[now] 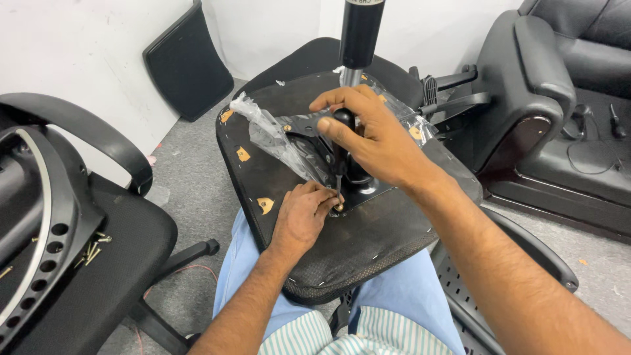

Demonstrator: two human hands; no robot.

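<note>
- The landmark is the upturned black chair seat pan (276,181), which rests on my lap with its underside facing me.
- On the middle of that seat pan lies the black metal mounting plate (309,128), with the black gas-lift column (360,33) standing up from its far side.
- My right hand (368,135) is above the plate, its grip wrapped shut around the black-handled screwdriver (342,141), which stands nearly upright.
- My left hand (303,213) rests on the near part of the seat pan, its grip pinching the brass-coloured screw (338,208) at the near corner of the plate, right under the driver tip.
- The step in hand, as I judge it, is starting 1 screw through the plate into the seat pan.
- The next move calls for keeping the tip seated and the shaft square to the pan, with downward pressure as I turn, and fingers clear once the thread bites.
- A crumpled clear plastic wrap (273,135) lies over the left part of the plate.
- More loose brass screws (91,250) lie on the black mesh chair (112,276), well to the left of the seat pan.
</note>
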